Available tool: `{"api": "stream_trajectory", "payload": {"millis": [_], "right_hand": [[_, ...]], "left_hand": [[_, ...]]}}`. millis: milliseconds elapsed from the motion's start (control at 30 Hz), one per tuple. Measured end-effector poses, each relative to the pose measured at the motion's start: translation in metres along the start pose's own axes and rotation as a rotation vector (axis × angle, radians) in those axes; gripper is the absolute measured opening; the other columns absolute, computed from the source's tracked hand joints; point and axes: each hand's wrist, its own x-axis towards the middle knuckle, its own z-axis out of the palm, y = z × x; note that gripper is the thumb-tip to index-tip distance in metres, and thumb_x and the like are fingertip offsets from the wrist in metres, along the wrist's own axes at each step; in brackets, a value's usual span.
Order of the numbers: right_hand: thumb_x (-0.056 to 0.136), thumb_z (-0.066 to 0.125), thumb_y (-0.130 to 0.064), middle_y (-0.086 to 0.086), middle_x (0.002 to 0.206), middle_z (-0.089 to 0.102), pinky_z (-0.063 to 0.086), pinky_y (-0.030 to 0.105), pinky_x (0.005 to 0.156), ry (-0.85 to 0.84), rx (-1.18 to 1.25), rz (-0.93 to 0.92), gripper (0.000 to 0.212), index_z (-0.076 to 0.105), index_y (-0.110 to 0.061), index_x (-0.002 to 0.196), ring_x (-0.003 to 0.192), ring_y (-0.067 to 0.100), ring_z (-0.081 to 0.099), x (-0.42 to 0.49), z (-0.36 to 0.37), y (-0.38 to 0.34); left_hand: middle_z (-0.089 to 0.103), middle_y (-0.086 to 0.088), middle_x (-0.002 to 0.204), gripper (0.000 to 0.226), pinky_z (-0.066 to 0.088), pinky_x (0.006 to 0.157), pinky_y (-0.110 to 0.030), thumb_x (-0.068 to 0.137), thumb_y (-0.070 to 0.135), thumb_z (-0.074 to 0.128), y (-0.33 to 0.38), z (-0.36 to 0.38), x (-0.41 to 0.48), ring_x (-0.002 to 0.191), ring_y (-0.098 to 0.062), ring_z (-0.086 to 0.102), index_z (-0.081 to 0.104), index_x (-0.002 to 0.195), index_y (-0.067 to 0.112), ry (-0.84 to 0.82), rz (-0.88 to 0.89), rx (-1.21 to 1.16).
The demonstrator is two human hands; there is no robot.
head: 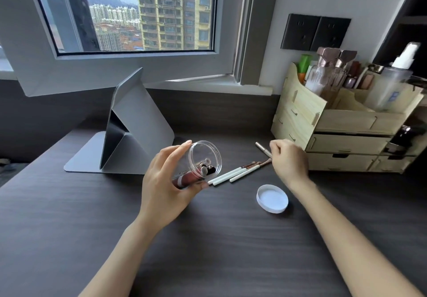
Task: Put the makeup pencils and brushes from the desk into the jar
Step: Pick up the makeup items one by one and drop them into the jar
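My left hand [161,181] grips a clear plastic jar [203,158], tilted with its open mouth facing right. Several makeup sticks lie inside it, among them a reddish-brown tube [187,177]. On the dark desk just right of the jar lie three white-handled brushes [233,173], side by side, bristles pointing up-right. My right hand [288,160] rests beyond the brush tips, its fingers pinched on a silver makeup pencil [262,148] that lies on the desk pointing up-left.
The jar's white lid [272,198] lies upside down on the desk in front of my right hand. A wooden drawer organiser [335,130] full of bottles stands at the right. A grey folding stand [129,132] sits behind the jar, under the window.
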Motion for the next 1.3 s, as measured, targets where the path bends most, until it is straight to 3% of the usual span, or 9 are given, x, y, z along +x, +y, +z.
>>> {"api": "stream_trajectory", "payload": {"millis": [200,333,433,600,700,833,1000,1133,1300], "right_hand": [[0.092,0.051,-0.037,0.013,0.105,0.068,0.038,0.029,0.065,-0.328,-0.506,0.002,0.034,0.065,-0.007,0.096,0.098,0.033,0.062,0.054,0.031,0.011],[0.094,0.049,-0.02,0.013,0.117,0.064,0.039,0.03,0.069,-0.422,-0.618,-0.057,0.023,0.059,-0.007,0.11,0.106,0.034,0.061,0.067,0.049,0.018],[0.094,0.043,-0.01,0.017,0.119,0.062,0.044,0.034,0.072,-0.298,-0.583,-0.114,0.033,0.045,-0.008,0.126,0.104,0.036,0.06,0.07,0.048,0.02],[0.086,0.055,-0.008,0.014,0.099,0.064,0.049,0.035,0.065,0.171,0.179,-0.183,0.066,0.026,-0.021,0.144,0.08,0.03,0.063,0.058,0.002,-0.015],[0.083,0.064,-0.01,0.0,0.074,0.061,0.054,0.024,0.05,0.187,0.965,-0.225,0.056,0.04,-0.03,0.13,0.062,0.015,0.064,0.025,-0.042,-0.047],[0.081,0.069,-0.009,-0.005,0.071,0.062,0.055,0.022,0.054,0.181,1.272,-0.396,0.039,0.047,-0.03,0.105,0.058,0.013,0.066,-0.027,-0.076,-0.085],[0.075,0.075,-0.015,-0.003,0.077,0.066,0.054,0.027,0.064,0.111,0.991,-0.467,0.036,0.05,-0.026,0.098,0.069,0.011,0.067,-0.061,-0.052,-0.118],[0.074,0.076,-0.017,0.006,0.079,0.07,0.053,0.036,0.06,0.097,0.739,-0.547,0.026,0.064,-0.002,0.09,0.071,0.019,0.065,-0.058,-0.031,-0.125],[0.079,0.072,-0.018,0.005,0.081,0.075,0.051,0.032,0.071,0.102,0.511,-0.757,0.011,0.076,-0.007,0.08,0.081,0.023,0.062,-0.055,-0.021,-0.129]], "left_hand": [[0.056,0.005,0.12,0.079,0.047,0.091,-0.032,0.058,0.034,0.083,-0.001,0.001,-0.001,0.107,-0.018,0.058,0.051,0.129,0.02,-0.003,0.002,-0.004],[0.057,0.004,0.118,0.078,0.047,0.09,-0.031,0.058,0.033,0.083,-0.001,0.001,-0.002,0.106,-0.017,0.058,0.05,0.128,0.021,0.004,0.008,-0.013],[0.056,0.005,0.119,0.079,0.048,0.091,-0.032,0.058,0.033,0.083,-0.001,0.001,-0.001,0.107,-0.017,0.057,0.049,0.129,0.022,-0.001,0.004,-0.017],[0.056,0.005,0.118,0.08,0.043,0.093,-0.02,0.058,0.033,0.084,-0.003,0.0,-0.001,0.106,-0.014,0.056,0.05,0.13,0.019,0.02,-0.003,-0.029],[0.054,0.009,0.118,0.08,0.039,0.093,-0.01,0.059,0.034,0.084,-0.003,-0.001,0.0,0.107,-0.006,0.053,0.05,0.13,0.021,0.048,-0.012,-0.06],[0.053,0.012,0.119,0.079,0.039,0.092,-0.011,0.059,0.033,0.084,-0.003,-0.002,0.001,0.109,-0.002,0.052,0.049,0.13,0.022,0.076,-0.018,-0.091],[0.049,0.024,0.121,0.081,0.038,0.093,-0.012,0.059,0.036,0.084,-0.004,-0.005,0.002,0.11,0.003,0.05,0.048,0.131,0.024,0.086,-0.01,-0.088],[0.048,0.025,0.121,0.08,0.038,0.094,-0.013,0.061,0.04,0.081,-0.006,-0.009,0.004,0.111,0.003,0.05,0.047,0.132,0.025,0.094,-0.027,-0.111],[0.052,0.016,0.117,0.08,0.038,0.09,-0.006,0.06,0.035,0.084,-0.009,-0.012,0.007,0.11,0.006,0.049,0.048,0.13,0.023,0.138,-0.054,-0.124]]}}
